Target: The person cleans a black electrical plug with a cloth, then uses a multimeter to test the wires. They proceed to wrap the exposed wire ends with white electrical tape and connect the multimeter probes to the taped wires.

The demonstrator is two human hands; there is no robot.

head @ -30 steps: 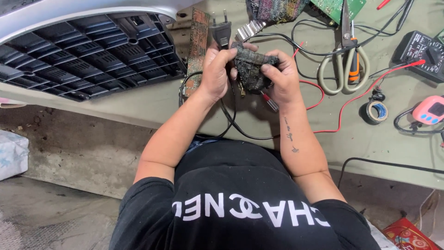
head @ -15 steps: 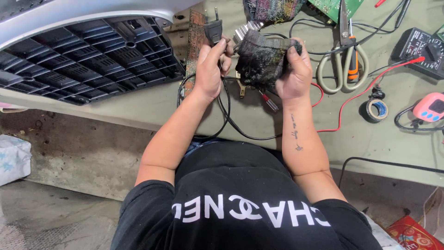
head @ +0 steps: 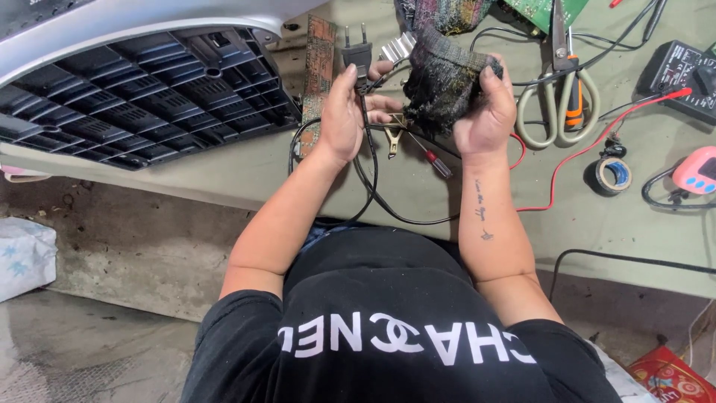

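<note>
My right hand (head: 486, 112) is wrapped around a dark, coarse-woven cloth bundle (head: 444, 78), fingers curled over its top and palm pressed to its side, so the grip is closed on it. It sits raised above the table (head: 582, 216), toward the far edge, near the middle. My left hand (head: 349, 112) pinches the smooth black cord just under a black two-pin plug (head: 358, 52), thumb and fingers pressed together, the metal pins pointing away from me. The black cable (head: 373, 186) hangs from that hand in a loose loop down toward the near edge of the table.

The table is covered in dull, matte olive cloth. Just below my hands lie a small brass clip (head: 394, 134) and a thin probe with a red tip (head: 436, 163). To the right, large scissors (head: 556, 89) with pale looped handles rest beside an orange-handled tool. A thin red wire (head: 589, 160) curves past a roll of tape (head: 613, 175) near a pink rounded gadget (head: 697, 172) at the right edge. At the left end lies a glossy grey panel with a black ribbed plastic grille (head: 127, 97).
</note>
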